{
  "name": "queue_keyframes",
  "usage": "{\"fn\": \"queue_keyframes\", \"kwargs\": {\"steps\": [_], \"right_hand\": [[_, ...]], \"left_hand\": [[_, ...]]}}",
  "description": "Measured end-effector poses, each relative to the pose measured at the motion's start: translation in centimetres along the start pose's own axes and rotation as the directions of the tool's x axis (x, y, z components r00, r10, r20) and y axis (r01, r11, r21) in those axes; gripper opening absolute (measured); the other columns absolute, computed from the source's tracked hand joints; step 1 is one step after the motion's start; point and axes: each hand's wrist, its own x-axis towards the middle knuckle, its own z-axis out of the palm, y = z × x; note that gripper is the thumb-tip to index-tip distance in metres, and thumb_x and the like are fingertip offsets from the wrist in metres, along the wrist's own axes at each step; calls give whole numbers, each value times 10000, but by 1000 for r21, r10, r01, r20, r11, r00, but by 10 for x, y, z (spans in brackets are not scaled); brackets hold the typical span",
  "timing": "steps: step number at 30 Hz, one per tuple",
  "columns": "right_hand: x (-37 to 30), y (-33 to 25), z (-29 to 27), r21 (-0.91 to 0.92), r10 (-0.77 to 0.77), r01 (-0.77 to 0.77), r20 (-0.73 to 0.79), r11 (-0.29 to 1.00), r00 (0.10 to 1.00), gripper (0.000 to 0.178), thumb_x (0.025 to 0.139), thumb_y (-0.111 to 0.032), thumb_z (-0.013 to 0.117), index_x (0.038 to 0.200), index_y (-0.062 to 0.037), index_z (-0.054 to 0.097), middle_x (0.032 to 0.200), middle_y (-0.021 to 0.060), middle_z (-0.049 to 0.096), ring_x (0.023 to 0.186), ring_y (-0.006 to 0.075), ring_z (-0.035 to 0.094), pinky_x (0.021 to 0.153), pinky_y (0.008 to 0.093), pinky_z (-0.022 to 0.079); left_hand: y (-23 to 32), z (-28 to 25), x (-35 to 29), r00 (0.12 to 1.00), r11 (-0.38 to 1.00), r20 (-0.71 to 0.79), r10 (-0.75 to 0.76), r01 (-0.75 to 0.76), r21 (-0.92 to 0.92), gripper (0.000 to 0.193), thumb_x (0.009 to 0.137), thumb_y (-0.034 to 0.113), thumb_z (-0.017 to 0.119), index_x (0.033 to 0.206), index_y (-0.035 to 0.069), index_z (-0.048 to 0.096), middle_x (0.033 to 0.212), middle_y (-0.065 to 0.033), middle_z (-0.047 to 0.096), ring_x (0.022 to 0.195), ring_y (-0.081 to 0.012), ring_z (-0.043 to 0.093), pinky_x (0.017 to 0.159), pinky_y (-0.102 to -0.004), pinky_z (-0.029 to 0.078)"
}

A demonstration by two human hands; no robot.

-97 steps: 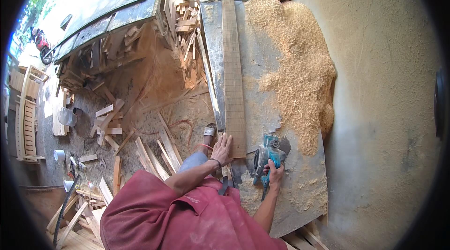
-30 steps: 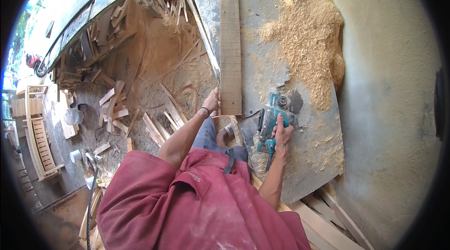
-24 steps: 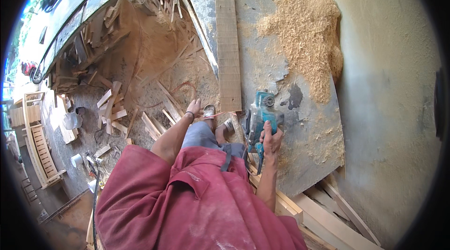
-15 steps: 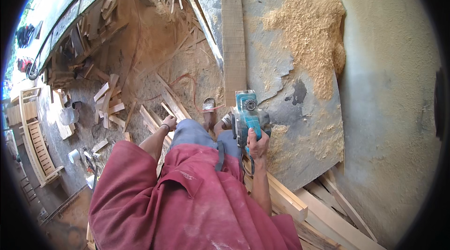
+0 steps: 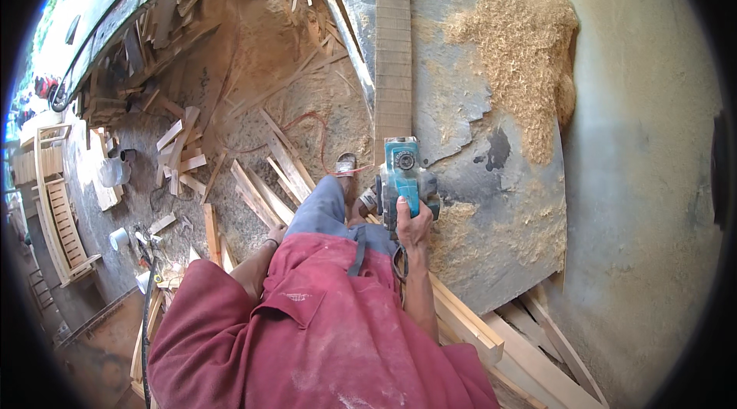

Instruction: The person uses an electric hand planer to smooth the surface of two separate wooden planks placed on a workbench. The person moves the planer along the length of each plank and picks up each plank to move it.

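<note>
A: Where is the teal power planer (image 5: 401, 171)?

B: Centre of frame, seated on the near end of the long plank (image 5: 392, 48); the right hand (image 5: 413, 223) clasps its rear handle from just below.

A: And the left hand (image 5: 274, 238)?

B: Lower, at the thigh; grip indeterminable; sawdust heap (image 5: 522, 33) upper right on the grey workbench (image 5: 491, 179).

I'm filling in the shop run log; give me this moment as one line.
right hand: grips teal power planer | planer: at near end of long plank | left hand: free, by thigh | sawdust pile: right on bench
</note>
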Motion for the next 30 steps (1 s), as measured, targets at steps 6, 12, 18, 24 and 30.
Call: {"fn": "queue_keyframes", "kwargs": {"steps": [6,12,18,24,30], "right_hand": [[13,-5,1,-25,12,-12,-8,1000,1000,501,896,-444,631,877,55,675,720,253,645,693,421,653,661,472,491],[29,-19,3,-15,-12,12,3,1000,1000,474,898,-413,644,886,59,678,719,251,648,701,414,662,665,470,495],[41,-38,5,-13,-26,26,-5,1000,1000,472,903,-408,645,894,62,683,724,251,652,701,405,667,664,466,497],[59,-45,7,15,-29,29,-2,999,1000,475,908,-413,634,858,58,673,671,207,627,650,346,639,630,444,483],[87,-69,9,1,2,-2,24,1000,1000,473,908,-402,640,909,68,690,768,272,671,744,419,684,681,477,506]], "left_hand": [[8,17,-2,999,998,2,33,-33,-58,450,922,409,598,1181,53,695,1155,-232,695,1134,-325,656,972,-398,503],[51,7,4,996,995,-71,48,-54,-78,410,926,401,600,1160,82,705,1143,-216,701,1113,-338,660,966,-397,503],[105,-7,-8,998,998,-53,41,-43,-36,392,932,360,582,1176,73,689,1126,-200,712,1099,-298,674,962,-387,505],[166,-35,-16,982,997,-179,55,-63,-35,382,911,304,564,1180,54,672,1117,-201,709,1048,-326,683,940,-394,517],[264,-34,-43,825,780,107,555,-560,279,412,882,298,589,1223,75,645,1149,-211,666,1095,-382,625,977,-455,493]]}}
